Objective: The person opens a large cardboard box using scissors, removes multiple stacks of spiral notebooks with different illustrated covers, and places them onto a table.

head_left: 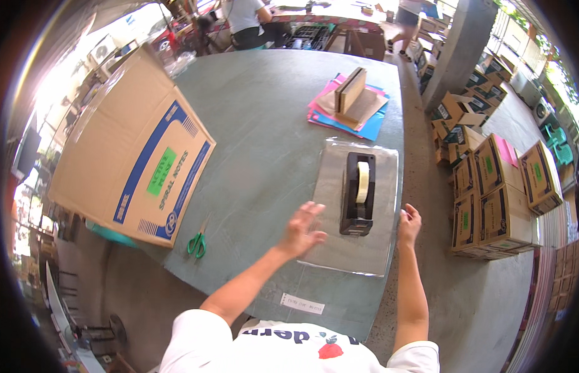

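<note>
While upright, tape dispenser (358,196) lengthwise toward wearer (283,345)

1. The head view looks from the wearer's head, above and behind the left hand (300,231) and right hand (410,225), facing down and forward over the grey-green worktable (258,161).
2. It sits close: the wearer's white T-shirt (271,349) fills the lower edge, just behind the hands.
3. Its fisheye span reaches a large cardboard carton (125,149) left of the hands, stacked cartons (504,214) to their right and a concrete pillar (460,53) well beyond.
</note>
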`<state>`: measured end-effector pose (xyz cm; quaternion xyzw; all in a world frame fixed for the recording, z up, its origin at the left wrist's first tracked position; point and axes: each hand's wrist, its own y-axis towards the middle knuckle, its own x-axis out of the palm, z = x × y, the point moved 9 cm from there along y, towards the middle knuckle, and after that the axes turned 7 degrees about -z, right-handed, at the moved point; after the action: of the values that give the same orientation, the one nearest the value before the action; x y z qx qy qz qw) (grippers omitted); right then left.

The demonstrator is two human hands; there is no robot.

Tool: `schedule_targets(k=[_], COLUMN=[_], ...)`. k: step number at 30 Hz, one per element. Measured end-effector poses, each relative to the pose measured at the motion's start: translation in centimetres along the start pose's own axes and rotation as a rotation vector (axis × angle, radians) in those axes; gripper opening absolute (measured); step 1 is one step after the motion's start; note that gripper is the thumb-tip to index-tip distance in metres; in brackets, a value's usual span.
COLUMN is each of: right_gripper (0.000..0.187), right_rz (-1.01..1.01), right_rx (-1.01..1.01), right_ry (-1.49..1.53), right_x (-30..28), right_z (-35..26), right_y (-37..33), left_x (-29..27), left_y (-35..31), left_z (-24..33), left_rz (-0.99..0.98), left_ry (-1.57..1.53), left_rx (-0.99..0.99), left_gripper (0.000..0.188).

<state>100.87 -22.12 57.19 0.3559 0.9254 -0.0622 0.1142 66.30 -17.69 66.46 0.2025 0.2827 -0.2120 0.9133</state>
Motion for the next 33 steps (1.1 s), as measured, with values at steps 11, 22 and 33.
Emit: schedule_targets(k=[11, 22, 33], right_gripper=[0.013, 0.015, 0.014], right_rz=[0.034, -1.369, -2.275], right_rx=[-0.267, -0.584, -1.557], right_ry=[-0.003, 0.237, 1.303], right_x=[-0.5, 17.2, 20.2], right_z=[-6.3, -25.1, -45.6], right_y=[-9.0, -36.7, -61.5], left_x=[-17.9, -5.1, -26.5], left_y=[-23.6, -18.2, -34.1], left_z=[-14.0, -4.2, -5.5], left_rz=[0.453, 0.066, 0.339], left_ry=[0.867, 0.547, 0.491], left_rx=[-0.744, -0.3, -0.19], left_gripper=[0.056, 0.06, 0.051])
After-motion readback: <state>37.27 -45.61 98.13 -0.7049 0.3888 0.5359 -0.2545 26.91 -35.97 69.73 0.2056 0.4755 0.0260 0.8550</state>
